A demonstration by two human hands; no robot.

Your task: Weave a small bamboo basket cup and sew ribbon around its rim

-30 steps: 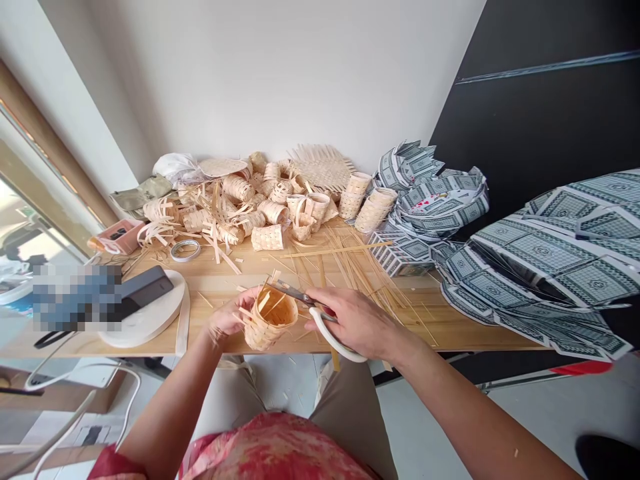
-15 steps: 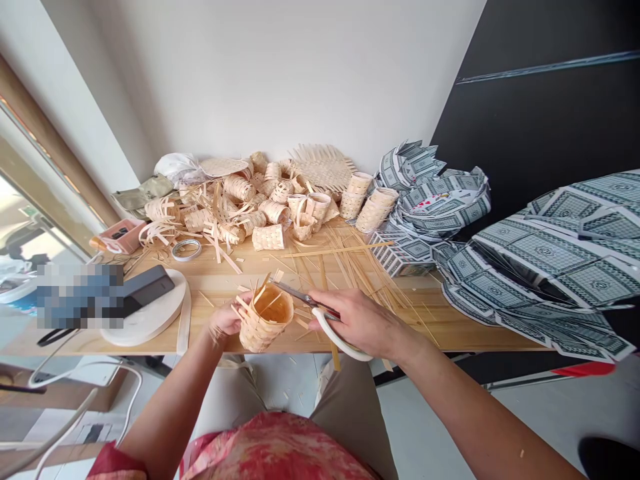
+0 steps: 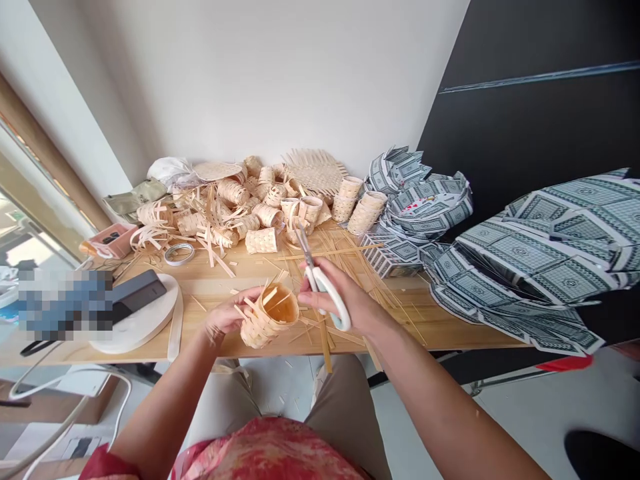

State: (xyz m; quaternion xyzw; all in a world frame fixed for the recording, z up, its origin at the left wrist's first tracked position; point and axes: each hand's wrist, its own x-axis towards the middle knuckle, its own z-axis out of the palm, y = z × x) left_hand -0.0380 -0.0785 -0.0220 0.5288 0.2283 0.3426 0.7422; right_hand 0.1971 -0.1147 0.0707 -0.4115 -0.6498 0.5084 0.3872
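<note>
At far left on the wooden table [image 3: 210, 283], a dark gray box [image 3: 137, 293] on a white roll [image 3: 150, 327], with a pink tray [image 3: 111, 240] behind. Next, a tape roll [image 3: 179, 254] lying flat. Then the left hand [image 3: 231, 315], closed around the side of a small woven basket [image 3: 267, 320] near the front edge, mouth tilted toward the right (loose strip ends poking up from the rim). Beyond, a heap of woven pieces [image 3: 233, 193]. Beside the basket, the right hand [image 3: 347, 290], gripping white-handled scissors [image 3: 334, 297], blades pointing away. Farther right, folded patterned cards [image 3: 530, 260].
</note>
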